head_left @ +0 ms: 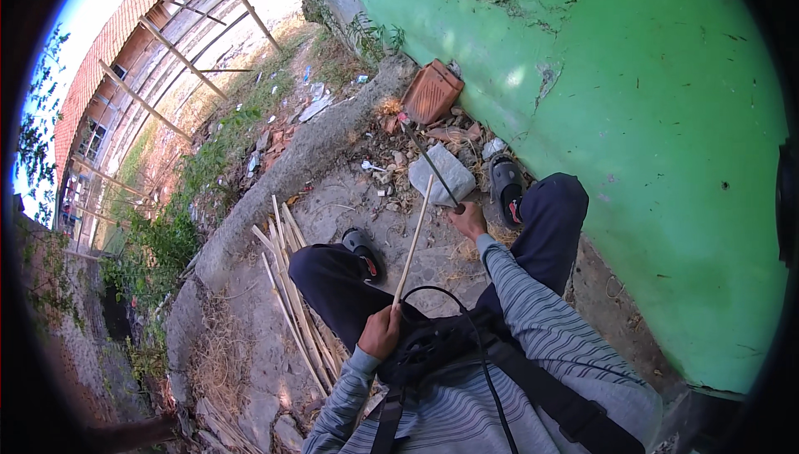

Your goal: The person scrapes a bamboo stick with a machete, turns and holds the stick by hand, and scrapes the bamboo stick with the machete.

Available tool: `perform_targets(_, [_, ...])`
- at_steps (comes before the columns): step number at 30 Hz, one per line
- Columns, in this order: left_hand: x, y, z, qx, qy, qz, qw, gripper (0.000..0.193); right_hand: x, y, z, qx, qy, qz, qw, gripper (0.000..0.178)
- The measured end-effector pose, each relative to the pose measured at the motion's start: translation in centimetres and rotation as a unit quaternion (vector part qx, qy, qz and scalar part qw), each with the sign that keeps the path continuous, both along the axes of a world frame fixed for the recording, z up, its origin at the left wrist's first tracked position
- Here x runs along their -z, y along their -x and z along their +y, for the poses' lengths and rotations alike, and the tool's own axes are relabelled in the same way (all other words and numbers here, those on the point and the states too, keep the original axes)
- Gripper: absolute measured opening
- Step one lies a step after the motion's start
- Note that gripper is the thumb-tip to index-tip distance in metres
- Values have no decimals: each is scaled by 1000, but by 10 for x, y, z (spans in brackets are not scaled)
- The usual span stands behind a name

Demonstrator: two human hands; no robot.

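Note:
My left hand (380,333) is closed round the lower end of a pale bamboo stick (414,238), held near my left thigh and slanting up and away from me. In front of my right knee, my right hand (468,219) grips a long, thin dark blade-like tool (433,161); its handle is hidden in my fist. The tool points away to the left, and its far end lies over the rubble. Behind it sits a pale stone block (442,174). The tip of the stick shows just short of the block. Stick and tool appear apart.
Split bamboo strips (291,304) lie beside my left leg. My shoes (361,252) rest on cracked concrete. Orange roof tiles (433,92) and rubble lie against the green wall (649,163) on the right. A low concrete kerb (283,163) curves along the left, with plants beyond.

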State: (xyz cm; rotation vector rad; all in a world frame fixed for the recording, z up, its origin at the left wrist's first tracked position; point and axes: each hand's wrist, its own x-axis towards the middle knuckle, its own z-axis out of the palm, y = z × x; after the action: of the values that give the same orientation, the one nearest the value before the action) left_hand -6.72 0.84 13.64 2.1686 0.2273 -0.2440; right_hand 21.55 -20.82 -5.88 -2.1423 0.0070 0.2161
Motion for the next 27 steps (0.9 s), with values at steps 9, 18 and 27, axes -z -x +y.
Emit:
perform_targets(9, [21, -50, 4, -29, -220, -15, 975, 38, 13, 45, 9, 194, -221, 258, 920, 38])
perform_targets(18, [108, -118, -4, 19, 228, 140, 963, 40, -77, 64, 18, 36, -460, 227, 858, 43])
perform_targets(27, [112, -122, -14, 20, 375, 129, 918, 42, -86, 63, 23, 11, -462, 167, 871, 25])
